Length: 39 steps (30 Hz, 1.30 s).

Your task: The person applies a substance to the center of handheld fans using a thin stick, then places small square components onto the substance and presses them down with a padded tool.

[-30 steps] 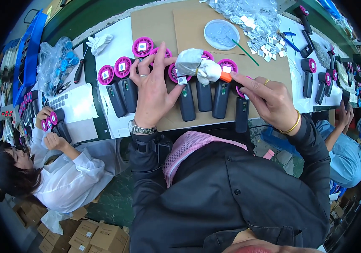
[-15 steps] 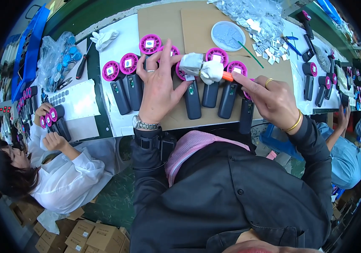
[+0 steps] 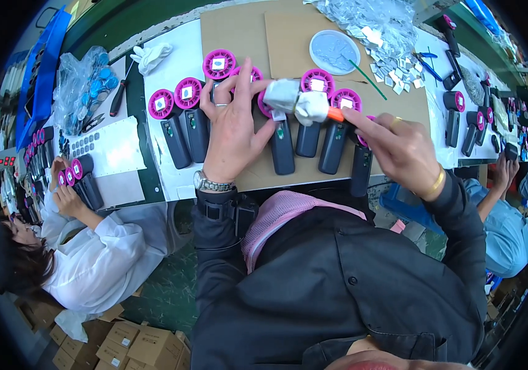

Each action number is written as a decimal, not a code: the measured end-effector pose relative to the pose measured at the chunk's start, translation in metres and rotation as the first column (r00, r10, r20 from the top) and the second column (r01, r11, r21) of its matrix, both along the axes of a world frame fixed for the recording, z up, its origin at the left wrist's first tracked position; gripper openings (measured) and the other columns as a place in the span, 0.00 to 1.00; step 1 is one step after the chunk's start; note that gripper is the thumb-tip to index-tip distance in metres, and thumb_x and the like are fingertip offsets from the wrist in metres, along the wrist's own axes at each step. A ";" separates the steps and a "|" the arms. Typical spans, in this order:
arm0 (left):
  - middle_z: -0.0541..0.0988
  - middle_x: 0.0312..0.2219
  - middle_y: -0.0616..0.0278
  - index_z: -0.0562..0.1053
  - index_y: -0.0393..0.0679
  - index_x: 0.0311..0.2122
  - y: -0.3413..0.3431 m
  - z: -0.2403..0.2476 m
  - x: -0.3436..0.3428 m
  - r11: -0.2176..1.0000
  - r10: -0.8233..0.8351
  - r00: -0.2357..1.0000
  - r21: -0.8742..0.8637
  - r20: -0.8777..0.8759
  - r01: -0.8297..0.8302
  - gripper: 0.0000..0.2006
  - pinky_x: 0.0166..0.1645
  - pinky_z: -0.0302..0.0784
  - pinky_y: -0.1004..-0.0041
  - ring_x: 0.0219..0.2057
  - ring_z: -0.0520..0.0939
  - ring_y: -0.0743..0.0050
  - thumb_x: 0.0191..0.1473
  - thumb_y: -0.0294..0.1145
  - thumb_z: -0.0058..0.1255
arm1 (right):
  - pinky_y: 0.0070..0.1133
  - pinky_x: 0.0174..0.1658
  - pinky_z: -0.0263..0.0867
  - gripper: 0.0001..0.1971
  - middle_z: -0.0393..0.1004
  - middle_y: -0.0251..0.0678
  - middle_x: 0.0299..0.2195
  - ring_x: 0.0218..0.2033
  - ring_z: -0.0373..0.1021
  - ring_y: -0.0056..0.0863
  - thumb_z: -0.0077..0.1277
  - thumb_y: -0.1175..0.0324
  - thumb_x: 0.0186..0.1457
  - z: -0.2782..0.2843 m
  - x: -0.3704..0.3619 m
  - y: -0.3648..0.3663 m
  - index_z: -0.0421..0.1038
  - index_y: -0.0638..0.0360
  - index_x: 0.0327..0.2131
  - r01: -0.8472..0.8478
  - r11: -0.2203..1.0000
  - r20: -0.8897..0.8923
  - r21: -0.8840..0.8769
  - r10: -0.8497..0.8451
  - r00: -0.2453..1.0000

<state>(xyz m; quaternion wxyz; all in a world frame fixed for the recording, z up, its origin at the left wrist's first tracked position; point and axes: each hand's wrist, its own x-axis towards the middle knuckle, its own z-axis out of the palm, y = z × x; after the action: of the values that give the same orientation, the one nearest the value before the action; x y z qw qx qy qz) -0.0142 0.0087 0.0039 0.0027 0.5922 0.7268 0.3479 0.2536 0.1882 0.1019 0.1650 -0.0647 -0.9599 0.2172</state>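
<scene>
A hammer [image 3: 281,95] with its head wrapped in white cloth and an orange handle is held in my right hand [image 3: 399,148]. Its head hangs over the row of black-handled devices and covers part of one magenta round head. My left hand [image 3: 234,132] lies palm down with fingers spread over a magenta wheel [image 3: 253,75], hiding that device's handle. The left thumb reaches a black handle [image 3: 282,148] with a small green board showing. Further devices with magenta heads [image 3: 188,92] stretch to both sides; several carry white square pads.
Behind the row are brown cardboard [image 3: 239,31], a round lid [image 3: 334,52] with grey paste and a green stick [image 3: 367,80]. White squares [image 3: 396,71] lie scattered at back right, near blue pliers [image 3: 427,65]. Co-workers sit at left [image 3: 100,259] and right [image 3: 501,237].
The wrapped hammer head has shifted very slightly, with my right hand blurred. My left hand stays put. The left co-worker leans lower, with one hand raised to the devices held there.
</scene>
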 end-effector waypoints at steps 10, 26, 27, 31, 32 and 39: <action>0.82 0.60 0.61 0.53 0.42 0.80 0.000 0.018 0.007 0.997 -0.023 1.000 -0.069 -0.007 0.022 0.56 0.78 0.39 0.44 0.69 0.70 0.55 0.50 0.35 0.75 | 0.22 0.31 0.66 0.25 0.82 0.35 0.32 0.26 0.69 0.18 0.56 0.82 0.68 0.008 0.048 0.017 0.75 0.64 0.68 0.195 0.974 -0.261 -0.119 -0.220 0.940; 0.87 0.46 0.65 0.83 0.47 0.50 -0.007 0.018 0.036 0.994 -0.021 0.992 0.106 -0.122 0.034 0.19 0.72 0.55 0.52 0.57 0.81 0.58 0.53 0.28 0.73 | 0.13 0.35 0.64 0.22 0.79 0.26 0.32 0.31 0.69 0.09 0.60 0.69 0.73 -0.057 0.144 0.058 0.76 0.55 0.68 0.699 0.558 -0.247 -0.446 -0.828 0.504; 0.87 0.46 0.65 0.83 0.47 0.50 -0.006 0.020 0.039 0.995 -0.022 0.992 0.099 -0.127 0.035 0.19 0.72 0.55 0.52 0.57 0.81 0.58 0.53 0.28 0.73 | 0.13 0.35 0.64 0.22 0.79 0.26 0.32 0.31 0.69 0.09 0.60 0.69 0.73 -0.061 0.145 0.059 0.76 0.55 0.68 0.697 0.555 -0.244 -0.454 -0.830 0.502; 0.88 0.45 0.66 0.82 0.46 0.49 0.001 0.023 0.059 0.993 -0.069 0.994 0.091 -0.090 0.078 0.19 0.72 0.55 0.52 0.57 0.81 0.57 0.52 0.30 0.74 | 0.14 0.35 0.65 0.22 0.81 0.26 0.33 0.31 0.70 0.08 0.59 0.70 0.73 -0.068 0.153 0.061 0.76 0.57 0.68 0.653 0.598 -0.254 -0.464 -0.797 0.549; 0.87 0.45 0.66 0.82 0.47 0.49 0.008 0.026 0.066 0.995 -0.057 0.996 0.082 -0.073 0.063 0.19 0.72 0.55 0.52 0.57 0.81 0.57 0.52 0.31 0.74 | 0.14 0.35 0.66 0.23 0.81 0.26 0.33 0.30 0.70 0.09 0.59 0.71 0.73 -0.062 0.156 0.057 0.76 0.58 0.68 0.615 0.592 -0.194 -0.522 -0.784 0.590; 0.84 0.53 0.62 0.77 0.46 0.61 0.051 0.047 0.088 0.998 -0.057 0.967 -0.027 -0.248 0.052 0.29 0.69 0.59 0.53 0.57 0.80 0.57 0.53 0.34 0.73 | 0.12 0.33 0.61 0.25 0.77 0.26 0.30 0.27 0.67 0.09 0.54 0.77 0.72 -0.027 0.146 0.029 0.71 0.63 0.71 0.473 0.792 -0.169 -0.385 -0.565 0.808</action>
<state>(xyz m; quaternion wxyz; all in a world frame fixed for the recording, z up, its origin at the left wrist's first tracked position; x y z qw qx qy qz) 0.0739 0.0594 0.0510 -0.0730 0.6509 0.7083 0.2634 0.3998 0.2174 0.0747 0.3374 -0.3235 -0.8223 0.3246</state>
